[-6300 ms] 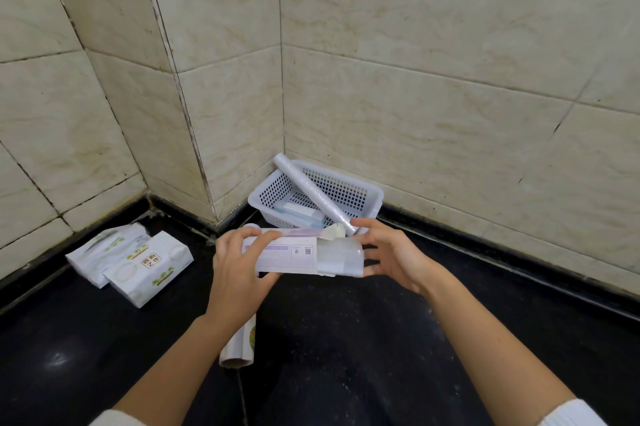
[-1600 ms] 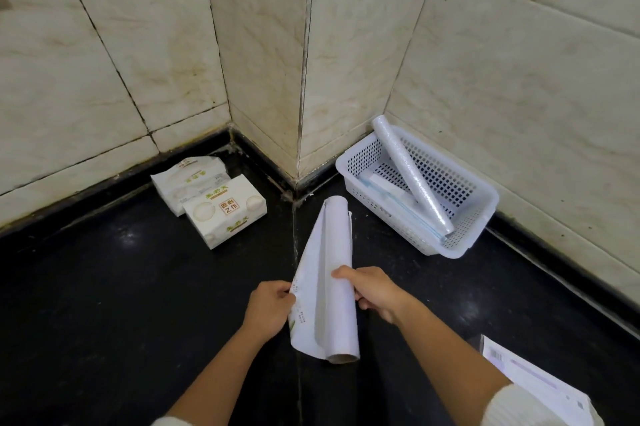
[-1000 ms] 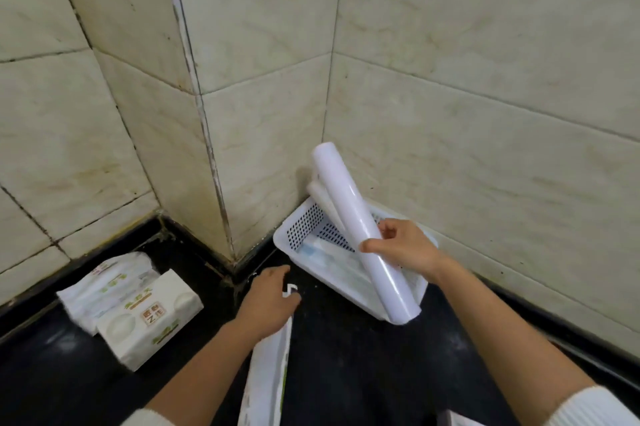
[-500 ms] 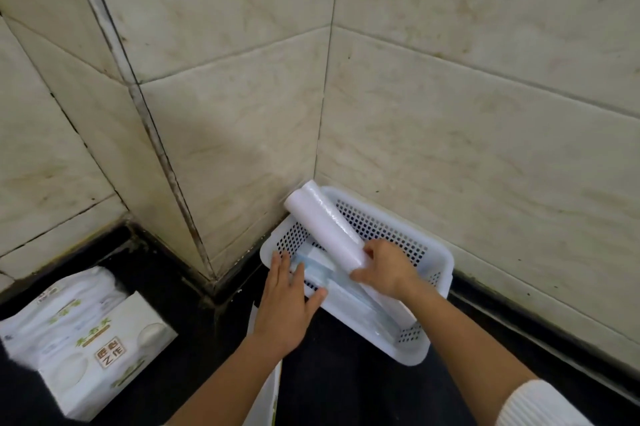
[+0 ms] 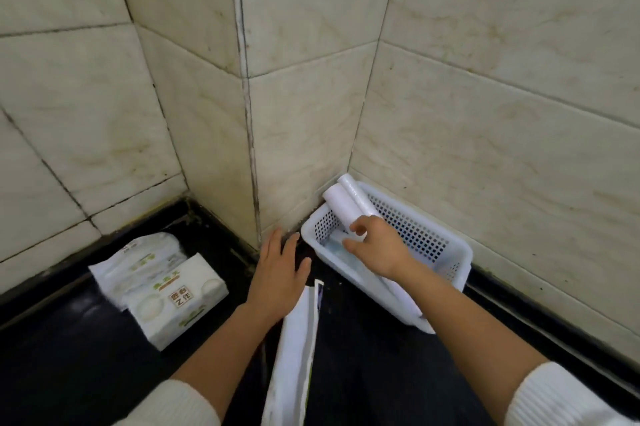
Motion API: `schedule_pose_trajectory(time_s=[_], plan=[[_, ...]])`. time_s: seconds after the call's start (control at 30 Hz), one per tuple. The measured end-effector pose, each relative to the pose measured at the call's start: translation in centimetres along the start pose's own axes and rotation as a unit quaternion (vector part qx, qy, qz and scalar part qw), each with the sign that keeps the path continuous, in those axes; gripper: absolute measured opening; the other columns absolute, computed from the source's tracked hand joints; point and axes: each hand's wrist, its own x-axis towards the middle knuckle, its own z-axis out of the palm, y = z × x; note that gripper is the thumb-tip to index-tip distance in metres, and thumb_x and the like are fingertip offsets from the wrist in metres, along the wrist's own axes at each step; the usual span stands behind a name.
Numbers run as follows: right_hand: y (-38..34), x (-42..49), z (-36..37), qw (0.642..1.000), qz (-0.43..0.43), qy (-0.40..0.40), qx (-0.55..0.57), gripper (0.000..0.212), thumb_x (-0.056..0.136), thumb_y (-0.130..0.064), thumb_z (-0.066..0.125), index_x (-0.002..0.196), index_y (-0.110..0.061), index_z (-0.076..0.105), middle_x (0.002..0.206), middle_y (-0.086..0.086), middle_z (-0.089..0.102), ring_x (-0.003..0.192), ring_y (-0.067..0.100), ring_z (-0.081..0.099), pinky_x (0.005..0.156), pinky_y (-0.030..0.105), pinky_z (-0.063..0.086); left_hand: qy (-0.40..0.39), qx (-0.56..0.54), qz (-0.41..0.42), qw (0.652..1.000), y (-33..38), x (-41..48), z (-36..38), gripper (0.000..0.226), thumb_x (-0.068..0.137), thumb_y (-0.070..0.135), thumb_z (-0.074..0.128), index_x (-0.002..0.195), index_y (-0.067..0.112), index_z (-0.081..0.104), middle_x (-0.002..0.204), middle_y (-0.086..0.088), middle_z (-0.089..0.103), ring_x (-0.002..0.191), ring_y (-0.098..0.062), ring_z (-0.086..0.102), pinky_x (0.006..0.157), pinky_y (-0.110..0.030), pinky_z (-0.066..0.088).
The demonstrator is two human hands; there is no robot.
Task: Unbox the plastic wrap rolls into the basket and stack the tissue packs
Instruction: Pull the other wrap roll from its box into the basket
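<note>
A white perforated basket [image 5: 429, 242] stands in the wall corner on the black floor. Two white plastic wrap rolls [image 5: 343, 203] lie slanted in it, their far ends resting on its back-left rim. My right hand [image 5: 377, 247] hovers just over the rolls with fingers spread, holding nothing. My left hand [image 5: 278, 275] is flat and open left of the basket, above the far end of an empty white wrap box [image 5: 294, 353] lying on the floor. Two tissue packs [image 5: 162, 283] lie side by side on the floor at the left.
Beige tiled walls close in behind, with a projecting corner [image 5: 247, 148] between the tissue packs and the basket. The floor [image 5: 367, 366] is black and glossy, with a dark skirting along the walls.
My right hand laid the second roll into the basket beside the first and let go of it. My left hand stays open beside the basket. The view swung left, showing the tissue packs more fully.
</note>
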Motion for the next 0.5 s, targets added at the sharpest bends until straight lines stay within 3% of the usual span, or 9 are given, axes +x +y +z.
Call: schedule_pose_trajectory(time_s=[0.13,0.23,0.3,0.4,0.5], plan=[[-5.2,-1.1,4.9,0.998,-0.022,-0.023,0.045,0.027,0.081,-0.025,0.068,0.094,-0.001,0.066,0.091,0.016,0.07,0.087,0.029,0.064,0.08,0.037,0.051,0.068,0.021,-0.033,0.997,-3.6,-3.1,-4.7,0.048,0.097,0.029,0.047,0.141,0.012,0.039,0.155,-0.016,0.024,0.145,-0.028,0.013,0.117,-0.038,0.017],[-8.3,-2.3,9.8,0.993,-0.043,-0.095,0.051,0.015,0.08,-0.023,0.069,0.086,-0.01,0.063,0.077,0.006,0.064,0.079,0.024,0.061,0.067,0.03,0.043,0.087,0.011,-0.085,0.993,-8.1,-6.3,-7.3,0.045,0.097,0.026,0.047,0.14,0.014,0.04,0.155,-0.012,0.023,0.144,-0.026,0.013,0.117,-0.038,0.017],[-9.8,-3.2,13.2,0.988,-0.048,-0.141,0.052,0.021,0.082,-0.024,0.069,0.099,-0.012,0.064,0.082,0.001,0.061,0.081,0.02,0.06,0.068,0.024,0.04,0.095,0.019,-0.132,0.986,-11.2,-8.4,-8.5,0.046,0.097,0.028,0.046,0.14,0.014,0.039,0.155,-0.011,0.023,0.143,-0.025,0.012,0.118,-0.038,0.018],[-11.5,-4.4,17.6,0.979,-0.067,-0.186,0.041,0.047,0.085,-0.026,0.066,0.129,-0.013,0.053,0.099,0.006,0.06,0.088,0.02,0.059,0.072,0.023,0.041,0.118,0.021,-0.193,0.974,-15.2,-10.7,-10.2,0.048,0.096,0.028,0.048,0.141,0.015,0.037,0.153,-0.012,0.026,0.141,-0.027,0.016,0.113,-0.041,0.029],[-13.0,-4.6,20.3,0.972,-0.085,-0.219,0.025,0.07,0.088,-0.03,0.062,0.149,-0.026,0.028,0.125,0.013,0.056,0.11,0.025,0.057,0.087,0.028,0.044,0.136,0.008,-0.236,0.962,-18.3,-10.9,-11.9,0.049,0.095,0.028,0.051,0.141,0.02,0.036,0.141,-0.013,0.033,0.123,-0.028,0.04,0.092,-0.036,0.044]])
